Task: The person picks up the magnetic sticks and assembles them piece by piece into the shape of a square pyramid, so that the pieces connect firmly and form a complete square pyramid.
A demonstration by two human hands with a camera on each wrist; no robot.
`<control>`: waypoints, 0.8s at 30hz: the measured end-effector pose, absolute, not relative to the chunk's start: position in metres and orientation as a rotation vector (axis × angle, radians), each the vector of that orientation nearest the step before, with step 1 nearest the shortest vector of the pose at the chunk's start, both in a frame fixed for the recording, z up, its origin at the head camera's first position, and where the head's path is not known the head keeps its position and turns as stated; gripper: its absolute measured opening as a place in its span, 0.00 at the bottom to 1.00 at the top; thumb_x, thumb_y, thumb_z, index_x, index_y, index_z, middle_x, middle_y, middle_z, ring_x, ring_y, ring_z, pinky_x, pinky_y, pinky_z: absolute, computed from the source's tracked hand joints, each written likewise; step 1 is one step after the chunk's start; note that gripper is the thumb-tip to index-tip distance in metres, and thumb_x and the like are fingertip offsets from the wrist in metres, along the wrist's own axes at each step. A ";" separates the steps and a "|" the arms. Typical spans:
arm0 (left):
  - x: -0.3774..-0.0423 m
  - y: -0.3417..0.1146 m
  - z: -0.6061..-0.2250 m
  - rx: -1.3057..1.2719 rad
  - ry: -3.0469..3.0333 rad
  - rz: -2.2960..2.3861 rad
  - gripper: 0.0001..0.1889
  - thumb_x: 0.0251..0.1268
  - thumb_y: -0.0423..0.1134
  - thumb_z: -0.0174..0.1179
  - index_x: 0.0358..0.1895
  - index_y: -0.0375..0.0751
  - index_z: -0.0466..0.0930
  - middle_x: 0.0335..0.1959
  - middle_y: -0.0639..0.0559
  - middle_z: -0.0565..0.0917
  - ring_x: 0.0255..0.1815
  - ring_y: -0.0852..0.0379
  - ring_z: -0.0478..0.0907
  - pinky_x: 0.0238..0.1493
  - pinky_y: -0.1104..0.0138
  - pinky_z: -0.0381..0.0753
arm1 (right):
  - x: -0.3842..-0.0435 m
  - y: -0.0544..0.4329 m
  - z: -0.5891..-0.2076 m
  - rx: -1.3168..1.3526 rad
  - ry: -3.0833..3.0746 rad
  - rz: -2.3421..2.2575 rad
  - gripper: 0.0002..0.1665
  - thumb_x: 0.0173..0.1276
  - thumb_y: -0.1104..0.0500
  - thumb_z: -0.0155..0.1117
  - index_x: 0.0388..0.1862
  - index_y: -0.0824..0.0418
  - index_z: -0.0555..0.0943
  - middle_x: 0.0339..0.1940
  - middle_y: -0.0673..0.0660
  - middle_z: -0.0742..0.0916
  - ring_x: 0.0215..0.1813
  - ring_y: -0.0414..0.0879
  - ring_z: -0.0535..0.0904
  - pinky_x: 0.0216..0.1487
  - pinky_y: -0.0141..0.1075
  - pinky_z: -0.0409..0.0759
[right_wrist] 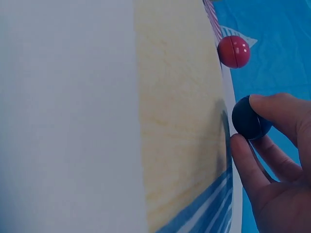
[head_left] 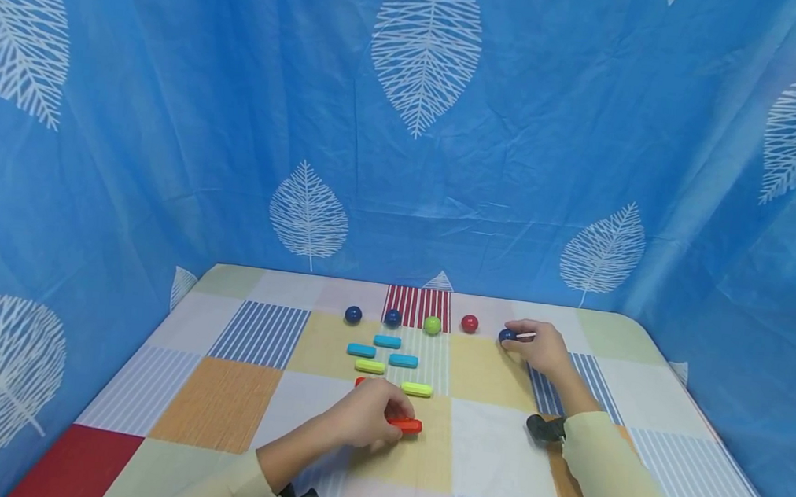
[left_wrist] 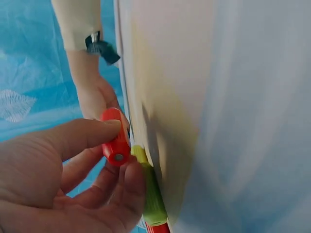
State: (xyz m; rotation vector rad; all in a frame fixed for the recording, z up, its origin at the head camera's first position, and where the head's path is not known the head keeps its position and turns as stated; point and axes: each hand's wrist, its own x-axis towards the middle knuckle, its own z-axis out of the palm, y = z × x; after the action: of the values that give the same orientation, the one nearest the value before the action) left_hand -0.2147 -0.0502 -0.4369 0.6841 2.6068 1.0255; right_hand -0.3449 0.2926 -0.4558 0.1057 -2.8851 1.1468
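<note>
My left hand (head_left: 372,414) pinches a short red pen-like stick (head_left: 406,425) between thumb and fingers; its round end with a grey dot faces the left wrist camera. Beyond that hand, part of another red stick (head_left: 361,382) shows, the rest hidden. Two yellow-green sticks (head_left: 417,390) and three blue sticks (head_left: 387,341) lie just past it. Farther right, my right hand (head_left: 541,348) holds a dark blue ball (right_wrist: 250,118) with a seam, between thumb and fingertips. A red ball (head_left: 469,323) sits to the left of that hand.
Left of the red ball, a green ball (head_left: 432,326) and two dark blue balls (head_left: 353,315) stand in a row. A patchwork-patterned cloth (head_left: 494,454) covers the table. Blue curtains (head_left: 490,170) with white leaf prints enclose its back and sides.
</note>
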 end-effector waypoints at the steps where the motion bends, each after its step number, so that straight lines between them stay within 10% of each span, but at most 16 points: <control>1: -0.216 -0.049 -0.436 0.684 2.601 1.036 0.10 0.52 0.29 0.75 0.37 0.47 0.90 0.30 0.62 0.82 0.33 0.64 0.74 0.38 0.72 0.77 | -0.343 0.293 -0.455 0.102 -2.888 1.161 0.25 0.68 0.60 0.71 0.63 0.65 0.82 0.63 0.69 0.83 0.60 0.65 0.82 0.56 0.51 0.86; 24: -0.256 -0.018 -0.438 0.761 2.601 1.102 0.11 0.60 0.35 0.74 0.45 0.50 0.90 0.39 0.62 0.88 0.40 0.67 0.79 0.49 0.70 0.81 | -0.285 0.267 -0.456 0.217 -2.910 1.473 0.20 0.59 0.60 0.79 0.51 0.63 0.87 0.51 0.62 0.89 0.49 0.51 0.86 0.48 0.36 0.83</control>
State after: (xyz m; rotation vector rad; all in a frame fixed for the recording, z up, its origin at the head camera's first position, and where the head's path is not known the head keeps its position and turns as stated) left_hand -0.2558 -0.0176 -0.4381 0.7606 2.6010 1.1023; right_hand -0.2848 0.2673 -0.4565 0.2170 -2.9098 1.4733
